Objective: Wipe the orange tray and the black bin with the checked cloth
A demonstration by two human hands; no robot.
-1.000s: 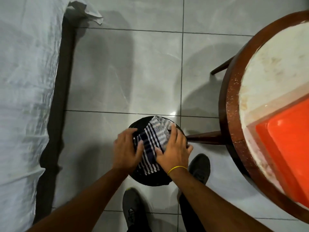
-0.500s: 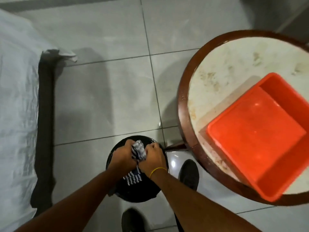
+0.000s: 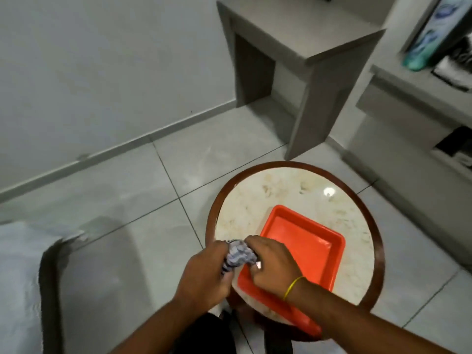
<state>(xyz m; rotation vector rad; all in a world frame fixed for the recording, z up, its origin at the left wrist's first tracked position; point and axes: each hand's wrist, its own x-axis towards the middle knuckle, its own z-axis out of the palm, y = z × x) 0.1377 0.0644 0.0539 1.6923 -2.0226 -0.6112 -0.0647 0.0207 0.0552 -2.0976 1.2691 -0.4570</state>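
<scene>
The bunched blue-and-white checked cloth (image 3: 238, 255) is being gripped between both closed hands, the left hand (image 3: 207, 273) and the right hand (image 3: 270, 264), which is wearing a yellow wristband (image 3: 293, 287). It is being held over the near-left corner of the shallow orange plastic tray (image 3: 306, 247), which is resting on the round marble-topped, wood-rimmed bench (image 3: 281, 190) standing on the grey tiled floor (image 3: 153, 200).

A round marble-topped table (image 3: 286, 198) with a dark wooden rim is seen on the tiled floor (image 3: 158, 200). An orange tray (image 3: 304, 241) is set flat on its near half.
</scene>
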